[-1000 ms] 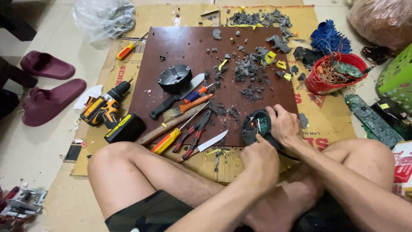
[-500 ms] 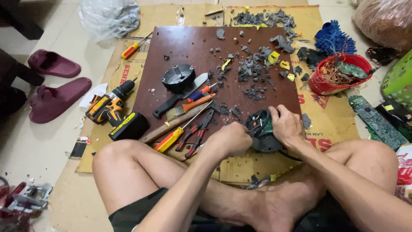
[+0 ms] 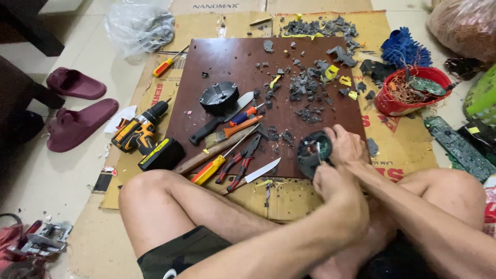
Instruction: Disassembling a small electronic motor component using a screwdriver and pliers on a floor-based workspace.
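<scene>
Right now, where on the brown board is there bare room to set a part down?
Free: the board's far-left stretch, bordered by the round black housing and the debris pile. Crowded: the near-left edge with the tools, the middle with fragments, and the near-right corner where both hands hold a round part.

- The left hand [image 3: 336,188] is coming back to the round dark part [image 3: 313,151]; half a second ago it was reaching out over the pliers [image 3: 239,163] and the knife [image 3: 261,171], well apart from the part, and now it is closing in just below the part's near edge.
- The right hand [image 3: 345,147] is shifting its hold on the part, with its fingers now curling over the part's right rim.
- The round dark part is sitting a little nearer the front edge of the brown board [image 3: 227,62] than one second ago.
- The camera view is tilting slightly, so the whole floor scene is sliding in the frame.
</scene>
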